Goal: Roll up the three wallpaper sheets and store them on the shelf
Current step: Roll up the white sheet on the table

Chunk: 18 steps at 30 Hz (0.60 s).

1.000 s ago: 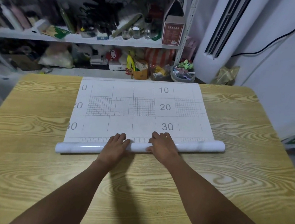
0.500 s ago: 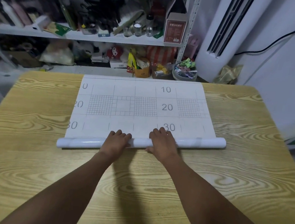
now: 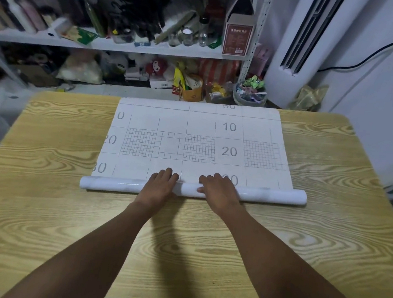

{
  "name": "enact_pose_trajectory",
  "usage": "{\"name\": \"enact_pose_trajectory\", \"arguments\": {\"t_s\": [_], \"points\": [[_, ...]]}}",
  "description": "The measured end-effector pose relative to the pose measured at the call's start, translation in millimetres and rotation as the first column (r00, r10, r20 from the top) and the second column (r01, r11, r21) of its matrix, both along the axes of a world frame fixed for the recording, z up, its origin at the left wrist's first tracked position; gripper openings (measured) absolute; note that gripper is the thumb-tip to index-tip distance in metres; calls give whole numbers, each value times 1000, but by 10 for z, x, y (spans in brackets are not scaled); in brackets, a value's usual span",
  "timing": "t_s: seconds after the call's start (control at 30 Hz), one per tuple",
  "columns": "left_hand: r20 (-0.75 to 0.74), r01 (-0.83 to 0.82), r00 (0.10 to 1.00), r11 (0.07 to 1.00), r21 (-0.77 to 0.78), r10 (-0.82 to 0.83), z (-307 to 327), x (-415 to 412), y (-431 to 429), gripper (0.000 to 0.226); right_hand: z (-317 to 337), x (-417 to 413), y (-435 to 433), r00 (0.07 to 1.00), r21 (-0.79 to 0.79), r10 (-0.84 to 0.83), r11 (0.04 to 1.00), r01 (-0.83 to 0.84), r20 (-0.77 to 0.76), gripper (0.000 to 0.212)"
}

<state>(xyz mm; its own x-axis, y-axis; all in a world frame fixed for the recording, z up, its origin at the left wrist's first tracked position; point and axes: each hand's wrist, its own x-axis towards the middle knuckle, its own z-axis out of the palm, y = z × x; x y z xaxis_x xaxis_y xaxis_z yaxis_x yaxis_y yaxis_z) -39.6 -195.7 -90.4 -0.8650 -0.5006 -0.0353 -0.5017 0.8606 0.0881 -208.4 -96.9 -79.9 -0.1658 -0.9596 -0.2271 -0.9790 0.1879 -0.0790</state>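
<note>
A white wallpaper sheet (image 3: 199,134) lies back side up on the wooden table (image 3: 43,206), showing a printed grid and numbers. Its near end is wound into a glossy white roll (image 3: 107,183) lying across the table. My left hand (image 3: 159,186) and my right hand (image 3: 220,191) rest side by side on the middle of the roll, fingers curled over its top onto the flat sheet. The sheet's far end reaches the table's back edge. I see no other sheets on the table.
Behind the table stands a white metal shelf (image 3: 128,46) crowded with bottles, jars, black hangers and a red-brown box (image 3: 237,37). Bags and boxes crowd the floor below it. A white air conditioner (image 3: 301,51) stands at the back right.
The roll has moved away from me over the sheet, taking up more paper, and both hands have gone forward with it. The flat part is shorter.
</note>
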Motion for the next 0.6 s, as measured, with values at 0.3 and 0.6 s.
{"name": "enact_pose_trajectory", "arguments": {"t_s": [0.3,0.6], "points": [[64,-58,996,998,10,57,42,-22,49,35,-72,19,79,997,-34,10,999,-12,-79,45],[93,-93,993,982,164,79,10,-90,25,26,-17,10,60,997,-16,-78,997,79,18,44]]}}
